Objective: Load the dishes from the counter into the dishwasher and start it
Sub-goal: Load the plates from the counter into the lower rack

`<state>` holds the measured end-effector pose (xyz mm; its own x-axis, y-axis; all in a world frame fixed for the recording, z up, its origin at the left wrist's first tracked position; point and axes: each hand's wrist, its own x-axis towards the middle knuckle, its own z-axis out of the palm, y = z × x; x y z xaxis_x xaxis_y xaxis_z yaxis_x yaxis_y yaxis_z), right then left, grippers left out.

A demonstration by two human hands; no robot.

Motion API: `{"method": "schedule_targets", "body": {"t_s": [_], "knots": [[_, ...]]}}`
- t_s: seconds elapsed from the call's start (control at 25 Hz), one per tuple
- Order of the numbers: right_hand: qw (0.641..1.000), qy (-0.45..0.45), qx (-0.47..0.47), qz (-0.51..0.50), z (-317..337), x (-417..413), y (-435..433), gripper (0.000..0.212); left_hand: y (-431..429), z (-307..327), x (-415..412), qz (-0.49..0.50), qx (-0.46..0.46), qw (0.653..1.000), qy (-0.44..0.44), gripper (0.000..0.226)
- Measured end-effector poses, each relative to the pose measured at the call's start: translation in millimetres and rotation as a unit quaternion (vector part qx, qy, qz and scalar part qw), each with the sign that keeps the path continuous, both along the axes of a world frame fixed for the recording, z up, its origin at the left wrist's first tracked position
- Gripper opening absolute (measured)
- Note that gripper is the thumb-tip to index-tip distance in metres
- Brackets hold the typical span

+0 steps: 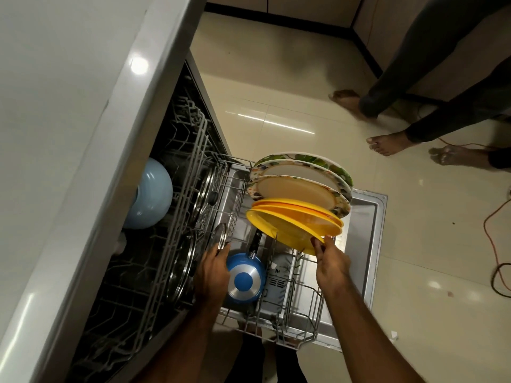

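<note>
Lid [220, 235] in left hand [211, 272], plate [284, 230] in right hand [333, 262].

right hand [331, 262] pinching yellow plate [287, 230], lower rack [313, 305]

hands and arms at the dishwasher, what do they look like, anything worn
The left hand and right hand wear no gloves, and no ring, watch or bracelet shows. The arms behind them are uncovered, with no sleeves in view.
</note>
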<state>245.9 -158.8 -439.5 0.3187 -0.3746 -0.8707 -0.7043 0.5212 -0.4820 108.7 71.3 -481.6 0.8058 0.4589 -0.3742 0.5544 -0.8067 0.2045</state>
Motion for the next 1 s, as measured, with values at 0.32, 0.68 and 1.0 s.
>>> {"method": "schedule_targets", "body": {"t_s": [0.32,0.68,1.0], "knots": [[1.0,0.005,0.013,0.022,0.3,-7.0,-7.3,0.01,22.6,-27.7,11.3,0.009,0.004,0.985,0.17,0.027],[0.997,0.0,0.029,0.066,8.6,-8.8,-9.6,0.005,-14.3,14.6,61.4,0.05,-0.159,0.982,-0.086,0.087],[0.992,-0.082,0.085,0.051,42.0,-8.8,-29.8,0.032,-33.4,70.9,96.6,-0.035,-0.097,0.975,-0.197,0.048]]}}
